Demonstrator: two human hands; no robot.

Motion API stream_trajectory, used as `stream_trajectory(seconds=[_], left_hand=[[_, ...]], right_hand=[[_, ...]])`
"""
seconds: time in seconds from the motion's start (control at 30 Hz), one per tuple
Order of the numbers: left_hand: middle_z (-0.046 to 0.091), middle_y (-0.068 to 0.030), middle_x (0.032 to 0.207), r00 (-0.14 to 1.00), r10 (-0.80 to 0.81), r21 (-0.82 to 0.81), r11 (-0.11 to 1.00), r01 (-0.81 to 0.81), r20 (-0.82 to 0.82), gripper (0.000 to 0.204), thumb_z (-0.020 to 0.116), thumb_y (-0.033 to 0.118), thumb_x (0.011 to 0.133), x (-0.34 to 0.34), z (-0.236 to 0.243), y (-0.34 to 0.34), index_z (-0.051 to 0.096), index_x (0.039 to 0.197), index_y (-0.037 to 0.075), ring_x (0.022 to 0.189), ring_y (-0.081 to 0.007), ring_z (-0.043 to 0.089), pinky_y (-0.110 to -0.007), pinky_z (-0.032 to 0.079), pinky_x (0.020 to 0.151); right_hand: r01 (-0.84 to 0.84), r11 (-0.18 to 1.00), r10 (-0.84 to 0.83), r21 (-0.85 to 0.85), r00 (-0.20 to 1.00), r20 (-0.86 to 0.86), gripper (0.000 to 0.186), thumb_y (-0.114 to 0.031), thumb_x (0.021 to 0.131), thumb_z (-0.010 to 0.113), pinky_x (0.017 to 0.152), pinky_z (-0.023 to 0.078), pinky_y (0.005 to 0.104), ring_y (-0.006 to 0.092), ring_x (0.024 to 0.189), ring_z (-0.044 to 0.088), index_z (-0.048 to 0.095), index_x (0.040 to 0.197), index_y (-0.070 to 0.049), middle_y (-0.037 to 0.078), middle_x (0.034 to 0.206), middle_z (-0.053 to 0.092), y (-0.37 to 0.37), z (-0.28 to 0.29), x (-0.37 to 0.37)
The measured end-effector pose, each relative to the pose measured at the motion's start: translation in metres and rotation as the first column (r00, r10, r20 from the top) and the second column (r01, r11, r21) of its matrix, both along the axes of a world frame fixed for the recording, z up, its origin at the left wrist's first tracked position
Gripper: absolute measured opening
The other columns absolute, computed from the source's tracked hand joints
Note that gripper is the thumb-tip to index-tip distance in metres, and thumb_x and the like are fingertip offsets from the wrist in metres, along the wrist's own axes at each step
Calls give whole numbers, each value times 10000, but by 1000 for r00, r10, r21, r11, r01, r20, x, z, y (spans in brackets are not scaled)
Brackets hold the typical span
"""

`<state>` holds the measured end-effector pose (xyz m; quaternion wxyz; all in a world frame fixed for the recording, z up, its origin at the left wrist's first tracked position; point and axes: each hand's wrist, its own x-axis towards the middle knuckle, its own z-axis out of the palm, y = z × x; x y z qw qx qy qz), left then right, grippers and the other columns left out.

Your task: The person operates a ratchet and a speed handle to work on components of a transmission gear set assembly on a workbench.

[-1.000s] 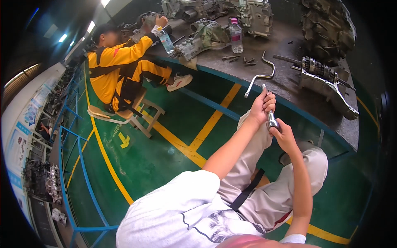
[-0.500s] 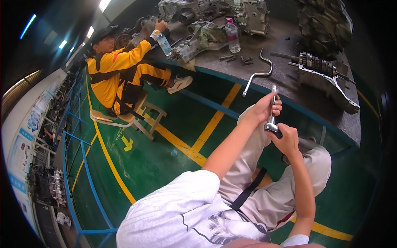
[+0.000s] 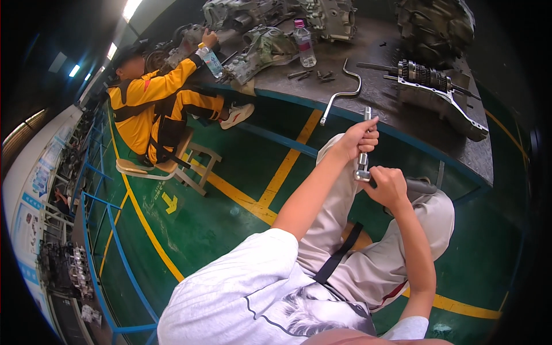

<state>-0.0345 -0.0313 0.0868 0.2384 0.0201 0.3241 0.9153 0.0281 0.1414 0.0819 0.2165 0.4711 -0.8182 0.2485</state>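
My left hand [image 3: 360, 141] is wrapped round the shaft of a chrome ratchet wrench fitted with an extension [image 3: 367, 114], whose tip sticks up past my fingers. The ratchet head [image 3: 362, 175] shows below that fist. My right hand [image 3: 388, 187] is closed beside the head, its fingers curled over the handle, which is mostly hidden. Both hands are above my lap, just short of the table edge. A bent chrome speed brace [image 3: 357, 89] lies nearby on the tabletop, its lower end reaching over the edge.
The dark metal table [image 3: 382, 95] bears a half gearbox housing [image 3: 460, 112] with a gear shaft [image 3: 424, 76], several small bolts [image 3: 326, 75], a capped bottle [image 3: 305, 46] and large castings [image 3: 267, 52]. A person in yellow and black [image 3: 135, 109] sits at left, holding a water bottle [image 3: 211, 62].
The view has shifted, so the table and co-worker appear further left and higher. My right hand has turned slightly on the ratchet, and its head shows more. My left hand keeps its grip.
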Motion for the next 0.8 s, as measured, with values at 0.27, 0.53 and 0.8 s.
stream_trajectory(seconds=[0.27,0.53,0.8], left_hand=[[251,47,511,982,-131,473,880,52,136,355,431,224,947,-27,-13,-33,343,619,121,384,-42,210,-190,161,324],[243,42,508,991,-122,290,952,100,55,325,429,249,953,2,1,-7,362,669,104,366,-42,204,-179,168,319],[246,53,501,989,-144,170,976,138,24,317,439,258,949,-3,5,2,386,670,115,369,-34,204,-175,170,323]], right_hand=[[-80,997,80,6,996,32,350,-355,721,684,459,434,346,252,491,550,505,637,-66,72,555,516,8,-3,13],[-32,997,38,-76,995,88,404,-415,738,662,443,441,336,266,466,557,527,600,-61,87,532,552,2,-5,-1],[37,999,-34,-30,994,103,424,-441,744,646,446,440,334,263,471,565,536,596,-59,85,542,571,5,-5,-2]])
